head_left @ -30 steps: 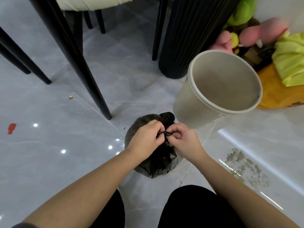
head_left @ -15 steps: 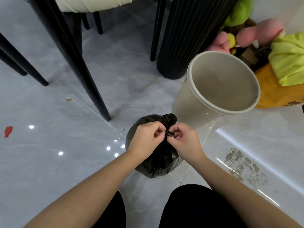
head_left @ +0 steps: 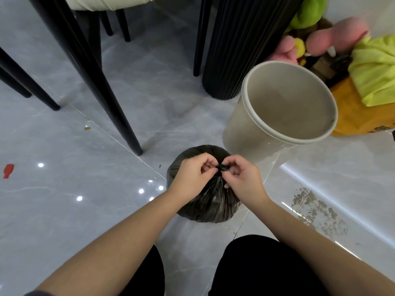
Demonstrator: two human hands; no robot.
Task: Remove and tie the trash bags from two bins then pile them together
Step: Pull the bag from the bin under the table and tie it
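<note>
A full black trash bag (head_left: 210, 207) sits on the grey tiled floor between my knees. Its gathered neck ends in a small knot between my two hands. My left hand (head_left: 193, 175) pinches the neck from the left and my right hand (head_left: 242, 176) pinches it from the right, fingertips almost touching at the knot. Right behind the bag stands a beige bin (head_left: 252, 127) with no liner in it, tilted toward me. Only this one bag and one bin show.
Black chair legs (head_left: 102, 88) stand to the left and behind. A ribbed black pedestal (head_left: 241, 50) rises behind the bin. Plush toys (head_left: 333, 37), a yellow-green cloth (head_left: 378, 69) and an orange bag (head_left: 352, 118) lie at right. A red scrap (head_left: 8, 170) lies far left.
The bag's loose top flap above my hands is gone from sight; only a tight small knot shows between my fingertips. Both hands stay at the neck.
</note>
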